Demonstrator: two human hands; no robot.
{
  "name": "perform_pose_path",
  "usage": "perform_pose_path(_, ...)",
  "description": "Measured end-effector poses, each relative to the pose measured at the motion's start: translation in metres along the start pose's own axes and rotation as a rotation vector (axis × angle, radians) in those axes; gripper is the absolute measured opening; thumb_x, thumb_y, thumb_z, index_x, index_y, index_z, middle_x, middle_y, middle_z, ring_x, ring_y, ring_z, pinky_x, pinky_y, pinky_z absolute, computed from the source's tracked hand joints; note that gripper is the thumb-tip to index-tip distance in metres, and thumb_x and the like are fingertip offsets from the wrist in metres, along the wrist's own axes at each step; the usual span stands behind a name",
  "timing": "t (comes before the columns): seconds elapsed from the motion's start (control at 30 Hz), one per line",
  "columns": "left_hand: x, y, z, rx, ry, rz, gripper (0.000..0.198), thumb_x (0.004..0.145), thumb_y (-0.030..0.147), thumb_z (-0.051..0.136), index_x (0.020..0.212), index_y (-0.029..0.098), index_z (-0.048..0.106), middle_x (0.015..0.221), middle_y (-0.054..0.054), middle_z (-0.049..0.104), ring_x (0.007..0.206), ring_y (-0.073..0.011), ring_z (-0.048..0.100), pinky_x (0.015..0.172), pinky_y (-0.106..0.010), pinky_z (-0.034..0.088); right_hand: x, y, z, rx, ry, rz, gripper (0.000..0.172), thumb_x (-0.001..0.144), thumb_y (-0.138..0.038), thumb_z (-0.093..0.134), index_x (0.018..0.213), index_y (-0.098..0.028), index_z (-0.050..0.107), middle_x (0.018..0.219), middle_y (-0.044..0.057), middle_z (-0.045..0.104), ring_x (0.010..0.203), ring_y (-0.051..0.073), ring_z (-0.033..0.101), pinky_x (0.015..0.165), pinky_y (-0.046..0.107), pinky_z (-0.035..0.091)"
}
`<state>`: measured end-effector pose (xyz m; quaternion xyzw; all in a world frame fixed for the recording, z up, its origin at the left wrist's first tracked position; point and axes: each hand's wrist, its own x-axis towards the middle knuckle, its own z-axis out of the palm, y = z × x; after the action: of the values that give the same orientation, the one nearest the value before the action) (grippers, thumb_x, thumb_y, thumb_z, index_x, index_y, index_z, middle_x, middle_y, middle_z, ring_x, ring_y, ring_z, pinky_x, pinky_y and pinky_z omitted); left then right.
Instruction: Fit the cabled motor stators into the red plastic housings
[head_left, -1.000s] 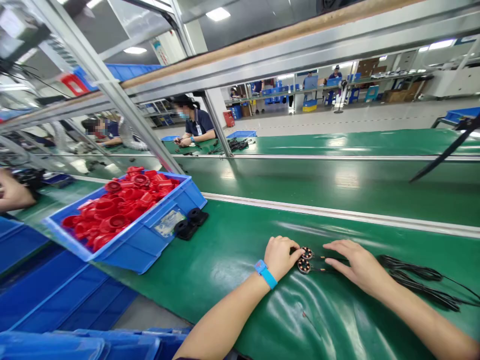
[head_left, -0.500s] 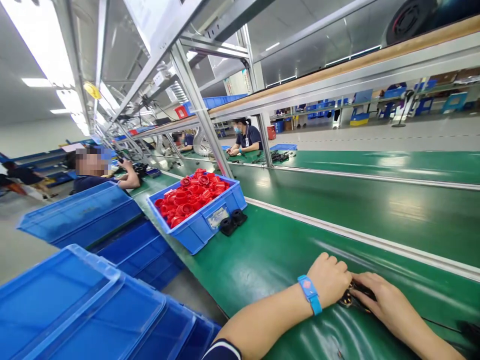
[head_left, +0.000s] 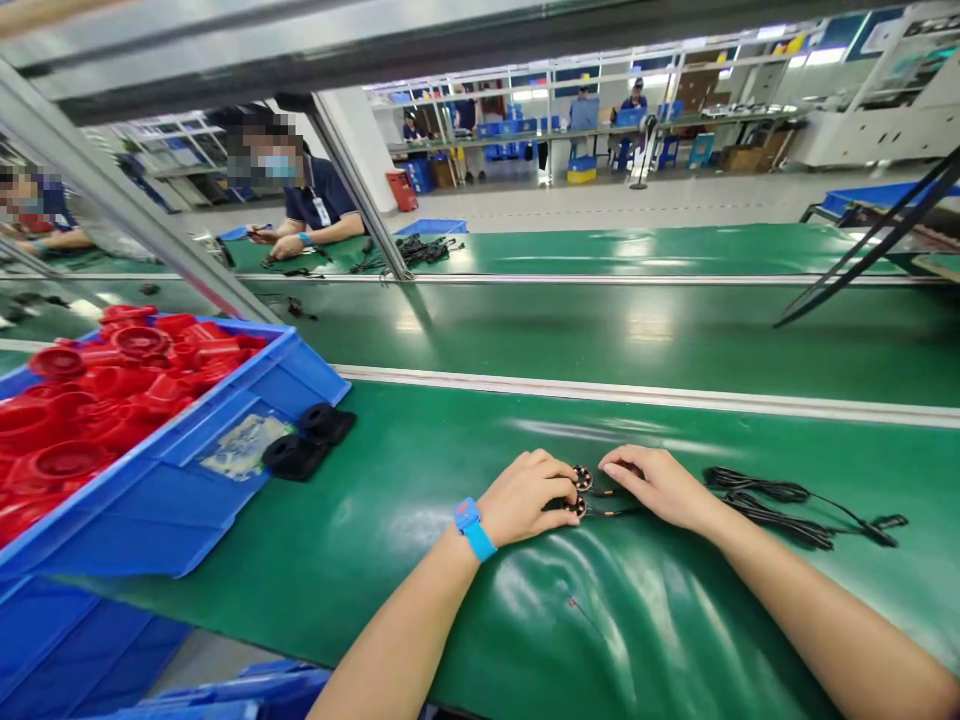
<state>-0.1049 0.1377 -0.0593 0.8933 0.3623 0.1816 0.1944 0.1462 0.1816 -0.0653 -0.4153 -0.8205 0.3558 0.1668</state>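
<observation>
My left hand (head_left: 529,497), with a blue wrist strap (head_left: 474,530), has its fingers and thumb closed on two small round circuit boards (head_left: 582,479) with copper-coloured spots. The boards lie side by side on the green work surface. Thin leads with orange bits run rightward from them, beneath my right hand (head_left: 660,485). That hand hovers just right of the boards, thumb and fingers slightly apart, nothing visible between them. Beyond its wrist lie bundled black cables (head_left: 772,500), which look joined to the leads, though the hand hides the link.
A blue bin (head_left: 225,455) heaped with red plastic parts (head_left: 142,380) stands at left. Two black rubber-like pieces (head_left: 309,440) lie against it. A pale rail (head_left: 600,388) crosses behind my hands. Across the line, a masked co-worker (head_left: 315,205) handles something small near black cables (head_left: 427,252).
My view has swung right and down, bringing the bundled cables into sight. My hands have moved apart; the left keeps the boards, while the right has come off them.
</observation>
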Motion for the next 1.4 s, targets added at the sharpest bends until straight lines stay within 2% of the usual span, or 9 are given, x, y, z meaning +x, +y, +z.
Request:
perform_pose_path(0.1,0.001,0.004,0.002,0.017,0.025,-0.046,0.02,0.086,0.04,0.074,0.095,0.024,0.066,0.118,0.001,0.062,0.104,-0.0188,0.054,0.091,-0.032,0.042,0.0,-0.002,0.006,-0.015,-0.037,-0.053,0.039,0.101,-0.044,0.038,0.103,-0.02,0.067,0.101,0.006,0.067,0.091,0.019,0.062,0.084,0.033,0.047)
perform_pose_path(0.23,0.004,-0.001,0.008,0.159,0.061,-0.131,0.013,0.097,0.027,0.059,0.108,0.028,0.065,0.123,-0.002,0.058,0.104,-0.0194,0.054,0.089,-0.034,0.043,0.0,-0.005,0.009,-0.035,-0.053,-0.058,0.038,0.101,-0.043,0.038,0.102,-0.019,0.067,0.099,0.008,0.067,0.089,0.02,0.061,0.082,0.033,0.047)
perform_pose_path(0.37,0.006,-0.009,0.012,0.33,0.017,-0.17,0.022,0.093,0.027,0.064,0.115,0.03,0.063,0.127,-0.003,0.057,0.109,-0.0239,0.053,0.086,-0.037,0.044,0.004,-0.006,0.01,-0.036,-0.034,-0.051,0.034,0.1,-0.039,0.04,0.102,-0.019,0.067,0.1,0.006,0.067,0.09,0.019,0.062,0.084,0.033,0.047)
perform_pose_path(0.53,0.006,-0.016,0.012,0.183,0.053,-0.179,0.015,0.089,0.027,0.071,0.098,0.021,0.06,0.113,-0.002,0.063,0.106,-0.0204,0.057,0.09,-0.034,0.044,0.016,-0.01,0.018,-0.019,0.018,-0.077,0.032,0.1,-0.033,0.038,0.106,-0.018,0.066,0.107,0.006,0.067,0.098,0.019,0.062,0.09,0.033,0.047)
perform_pose_path(0.67,0.006,-0.014,0.014,0.116,0.191,-0.213,0.026,0.083,0.024,0.077,0.098,0.02,0.055,0.097,0.001,0.065,0.093,-0.019,0.059,0.086,-0.032,0.044,0.019,-0.01,0.022,-0.001,0.003,-0.09,0.033,0.1,-0.033,0.039,0.102,-0.018,0.067,0.103,0.007,0.068,0.094,0.019,0.062,0.087,0.033,0.046)
perform_pose_path(0.87,0.007,-0.007,0.017,0.194,0.312,-0.197,0.04,0.079,0.026,0.079,0.108,0.021,0.051,0.095,0.001,0.065,0.089,-0.0201,0.059,0.082,-0.035,0.042,0.018,-0.006,0.019,0.295,-0.023,0.051,0.032,0.093,-0.046,0.05,0.09,-0.018,0.066,0.087,0.003,0.066,0.077,0.017,0.058,0.071,0.029,0.044)
perform_pose_path(1.07,0.013,-0.003,0.019,0.162,0.296,-0.197,0.043,0.081,0.029,0.078,0.11,0.021,0.048,0.102,0.0,0.066,0.092,-0.019,0.061,0.083,-0.035,0.042,0.022,-0.002,0.022,0.565,0.06,0.086,0.035,0.09,-0.051,0.052,0.087,-0.017,0.058,0.083,0.003,0.063,0.079,0.016,0.059,0.08,0.03,0.046)
perform_pose_path(1.23,0.02,-0.004,0.022,0.15,0.226,-0.263,0.047,0.079,0.027,0.081,0.111,0.02,0.047,0.102,-0.001,0.065,0.095,-0.022,0.06,0.083,-0.036,0.04,0.024,0.005,0.026,0.382,0.086,0.089,0.034,0.094,-0.048,0.046,0.101,-0.018,0.058,0.079,0.003,0.065,0.077,0.018,0.062,0.08,0.033,0.047)
perform_pose_path(1.4,0.015,-0.005,0.014,0.095,0.165,-0.287,0.036,0.087,0.028,0.074,0.111,0.02,0.049,0.11,-0.002,0.063,0.105,-0.0218,0.056,0.089,-0.036,0.04,0.017,0.006,0.011,0.164,0.241,0.003,0.036,0.098,-0.044,0.041,0.123,-0.022,0.056,0.11,0.006,0.067,0.104,0.021,0.06,0.097,0.04,0.042)
